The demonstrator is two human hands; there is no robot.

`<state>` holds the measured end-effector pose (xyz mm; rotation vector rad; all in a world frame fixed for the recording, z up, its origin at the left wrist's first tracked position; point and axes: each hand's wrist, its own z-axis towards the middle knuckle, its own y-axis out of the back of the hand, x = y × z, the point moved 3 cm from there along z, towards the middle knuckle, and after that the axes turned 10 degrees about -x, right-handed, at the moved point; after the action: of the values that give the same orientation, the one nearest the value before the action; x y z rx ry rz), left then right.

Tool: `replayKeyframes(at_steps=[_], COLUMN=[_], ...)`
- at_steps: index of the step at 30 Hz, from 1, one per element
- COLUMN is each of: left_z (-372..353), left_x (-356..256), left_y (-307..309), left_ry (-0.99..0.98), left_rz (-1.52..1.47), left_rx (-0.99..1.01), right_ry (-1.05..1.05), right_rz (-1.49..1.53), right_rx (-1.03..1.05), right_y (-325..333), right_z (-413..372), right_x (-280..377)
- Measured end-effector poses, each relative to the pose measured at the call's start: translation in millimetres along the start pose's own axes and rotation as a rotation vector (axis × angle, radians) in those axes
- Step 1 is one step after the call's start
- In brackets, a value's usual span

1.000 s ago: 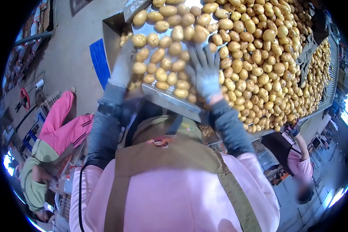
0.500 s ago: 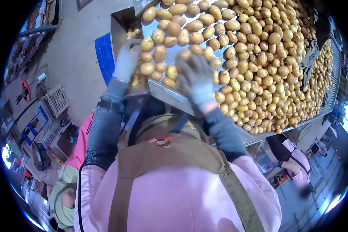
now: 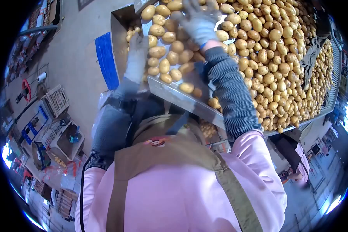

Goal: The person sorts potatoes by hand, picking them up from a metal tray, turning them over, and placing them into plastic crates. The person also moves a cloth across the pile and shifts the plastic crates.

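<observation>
Yellow potatoes point(image 3: 274, 58) lie heaped on a metal table to the right and thin out toward its left end. My right hand point(image 3: 201, 27), in a grey glove, reaches over the loose potatoes at the far side, fingers spread and slightly blurred. Also gloved, my left hand point(image 3: 137, 60) is at the table's left edge, its fingers stretched out beside several potatoes. It grips nothing that I can see. Between my hands, more potatoes point(image 3: 173, 58) rest on the bare metal, some blurred. The table's raised metal lip point(image 3: 185, 98) runs in front of me.
Left of my left hand is a metal chute point(image 3: 120, 46) with small potatoes point(image 3: 131, 33) in it. A blue panel point(image 3: 106, 60) stands beside it. A grey cloth point(image 3: 309, 58) lies on the heap. At the right is another person point(image 3: 299, 166); crates point(image 3: 57, 100) stand at the left.
My right hand has moved away from the front lip to the far side. Potatoes near the lip have shifted, baring metal. The person in pink at left has left view.
</observation>
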<state>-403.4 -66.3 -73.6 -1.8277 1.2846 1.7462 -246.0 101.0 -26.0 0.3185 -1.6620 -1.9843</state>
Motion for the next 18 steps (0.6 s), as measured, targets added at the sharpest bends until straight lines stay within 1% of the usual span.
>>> replayKeyframes(at_steps=[1,2,3,4,5,6,7,9,10,12,13,14,15,17,18], left_z=[1,1,6,12,16,17,18,19,17,0,-6,-10,-12,-15,-18], left_x=[-16,-32,-30,-23,-17,-13,-9,6,18,11,2,-7,-16,-35,-54], left_y=[-3,-7,-9,-11,-12,-12,-9,-3,-4,-11,-16,-18,-15,-5,-1], left_ry=[0.087,0.175,0.127,0.082,0.037,0.039,-0.076,-0.309,-0.412,-0.251,-0.176,-0.139,-0.282,-0.572,-0.662], left_rz=[-0.088,-0.175,-0.064,0.049,0.166,0.086,0.194,0.408,0.570,0.352,0.242,0.318,0.393,0.547,0.579], left_rx=[0.012,0.017,0.051,0.084,0.118,0.106,0.086,0.040,-0.069,-0.059,-0.056,-0.084,-0.132,-0.225,-0.202], right_ry=[0.086,0.128,0.182,0.189,0.171,0.159,0.090,-0.055,-0.036,-0.003,0.134,0.112,0.092,-0.187,-0.172], right_rz=[0.009,0.024,0.120,0.182,0.297,0.313,0.223,0.084,0.066,0.030,0.140,0.041,-0.056,0.063,-0.113], right_rx=[0.050,-0.039,-0.060,0.007,0.006,0.061,0.077,0.036,0.064,0.124,0.099,0.152,0.207,-0.267,-0.224], right_y=[3,-4,-2,12,14,25,47,49,47,45,39,42,39,13,9], right_z=[-12,-40,-65,-89,-122,-145,-162,-197,-195,-182,-168,-138,-109,-72,-58], right_x=[18,32,38,41,33,25,19,-7,-5,-1,-6,-16,-30,-116,-120])
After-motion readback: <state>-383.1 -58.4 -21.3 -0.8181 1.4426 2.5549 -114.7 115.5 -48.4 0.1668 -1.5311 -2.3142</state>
